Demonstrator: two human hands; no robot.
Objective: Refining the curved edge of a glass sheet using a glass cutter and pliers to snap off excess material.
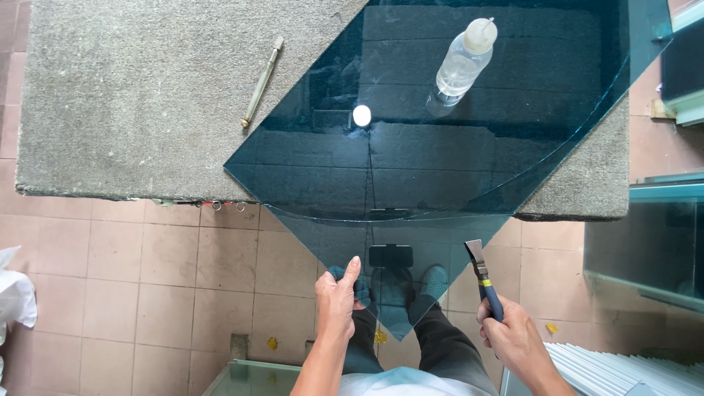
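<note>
Gripping the overhanging corner of one tinted glass sheet [440,125], the left hand [339,301] pinches its edge between thumb and fingers, while the right hand [513,337] is closed around one pair of blue-handled pliers [484,279] touching the glass edge. On the glass stands one clear squeeze bottle [460,66]; beside the glass, on the grey carpeted table [132,110], lies one glass cutter [262,81].

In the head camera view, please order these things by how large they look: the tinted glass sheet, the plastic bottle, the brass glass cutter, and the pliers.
1. Tinted glass sheet, by far the largest.
2. Brass glass cutter and plastic bottle: too alike to rank; the cutter is longer, the bottle wider.
3. Pliers, partly hidden by the right hand.
</note>
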